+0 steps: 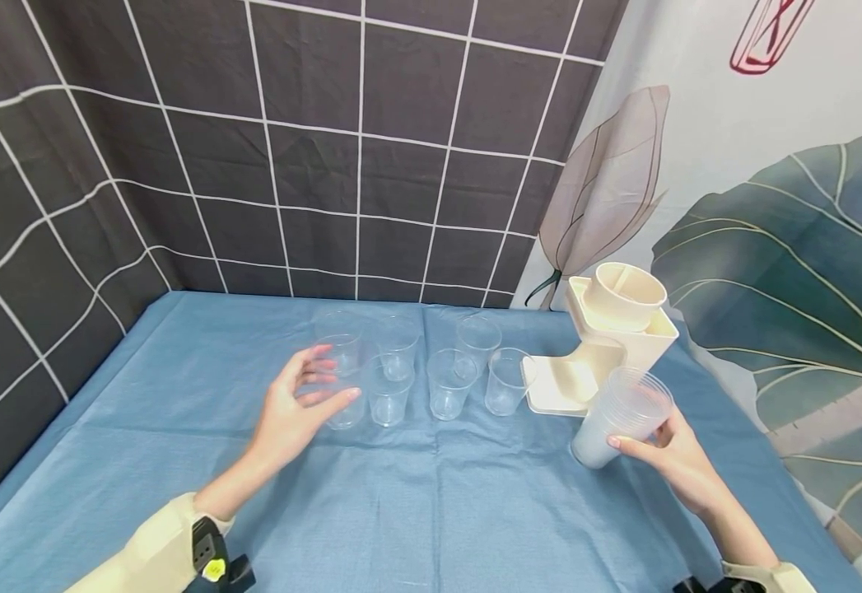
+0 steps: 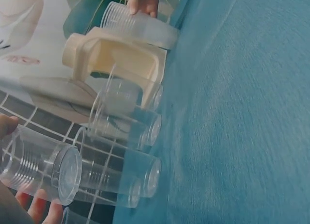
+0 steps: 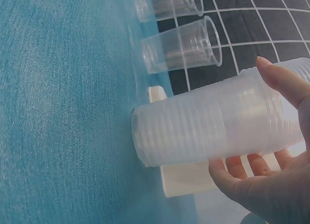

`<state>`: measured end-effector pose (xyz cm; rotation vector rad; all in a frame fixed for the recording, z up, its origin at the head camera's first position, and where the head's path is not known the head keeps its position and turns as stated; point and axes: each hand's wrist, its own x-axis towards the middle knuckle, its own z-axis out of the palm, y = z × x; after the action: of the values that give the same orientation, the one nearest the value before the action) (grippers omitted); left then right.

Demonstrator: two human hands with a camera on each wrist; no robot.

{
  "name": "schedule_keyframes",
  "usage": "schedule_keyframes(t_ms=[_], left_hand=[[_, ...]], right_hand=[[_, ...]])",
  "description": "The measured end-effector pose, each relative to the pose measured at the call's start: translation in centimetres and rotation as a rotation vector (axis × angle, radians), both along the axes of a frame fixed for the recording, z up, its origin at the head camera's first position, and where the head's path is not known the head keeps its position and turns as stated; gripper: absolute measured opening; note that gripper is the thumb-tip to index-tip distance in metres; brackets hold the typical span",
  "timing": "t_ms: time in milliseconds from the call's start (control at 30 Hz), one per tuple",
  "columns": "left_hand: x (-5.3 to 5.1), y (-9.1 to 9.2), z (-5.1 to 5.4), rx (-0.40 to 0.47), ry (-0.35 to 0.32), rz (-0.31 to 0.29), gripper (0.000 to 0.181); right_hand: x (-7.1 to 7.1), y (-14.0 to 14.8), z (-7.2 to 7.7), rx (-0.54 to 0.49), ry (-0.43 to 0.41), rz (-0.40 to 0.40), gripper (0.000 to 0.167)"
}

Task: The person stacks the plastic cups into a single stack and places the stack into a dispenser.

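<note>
At the left end of a group of clear plastic cups [image 1: 451, 395], my left hand [image 1: 295, 403] has its thumb and fingers around one clear cup [image 2: 41, 161]. In the left wrist view that cup is upright, its base appearing raised off the cloth. My right hand [image 1: 671, 461] grips a tall stack of nested translucent cups [image 1: 612, 424] on the right, thumb on the near side and fingers around the other. The stack leans slightly, its bottom end at the cloth. Directly behind it stands a cream plastic dispenser [image 1: 616, 329] with a round top opening and a flat base.
A blue cloth [image 1: 401, 502] covers the table. Several upright cups stand close together in the middle, the rightmost cup [image 1: 506, 383] beside the dispenser's base. Behind hang a dark grid-patterned curtain [image 1: 312, 165] and a leaf-printed curtain [image 1: 771, 288] at right.
</note>
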<state>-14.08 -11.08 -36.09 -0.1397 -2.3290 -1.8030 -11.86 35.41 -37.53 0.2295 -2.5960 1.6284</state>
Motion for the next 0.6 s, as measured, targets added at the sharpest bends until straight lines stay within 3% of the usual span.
schedule_keyframes(t_ms=[600], left_hand=[[-0.4, 2.2, 0.3, -0.019, 0.040, -0.096, 0.065]], right_hand=[[0.0, 0.0, 0.0, 0.010, 0.004, -0.010, 0.074]])
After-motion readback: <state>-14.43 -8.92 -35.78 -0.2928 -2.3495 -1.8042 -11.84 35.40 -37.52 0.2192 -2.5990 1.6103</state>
